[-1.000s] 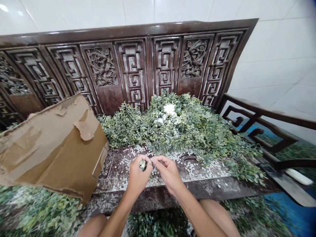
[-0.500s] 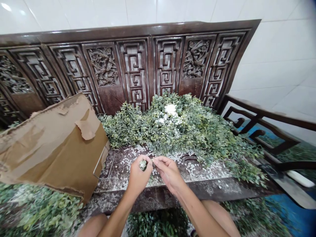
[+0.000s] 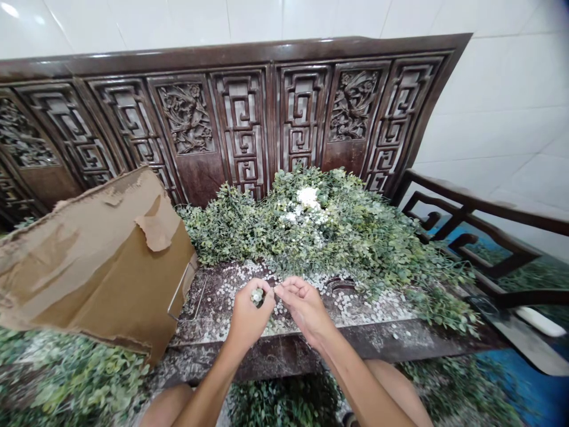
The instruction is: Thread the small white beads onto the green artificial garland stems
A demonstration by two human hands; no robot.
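My left hand point(image 3: 252, 314) is closed, thumb against forefinger, around a small pale-green sprig of what looks like artificial leaves point(image 3: 256, 296). Close beside it, my right hand point(image 3: 306, 308) makes a pinch, its fingertips almost meeting those of the left. Whatever lies between the right fingertips is too small to make out. Below and around both hands, small white round pieces point(image 3: 355, 308) are scattered over the dark wooden bench seat point(image 3: 329, 350). Behind them rises a big heap of green leafy sprigs point(image 3: 249, 231), with a white clump point(image 3: 308, 198) on top.
A torn cardboard box point(image 3: 111, 267) stands at the left, a thin wire frame point(image 3: 180, 290) at its edge. The carved bench back point(image 3: 242, 124) runs behind the heap. At right are the armrest point(image 3: 484, 201) and a flat blade-like object point(image 3: 520, 332). More greenery point(image 3: 284, 403) lies below the seat.
My right hand has shifted very slightly, with its fingertips still near the left ones. My left hand and the sprig look the same.
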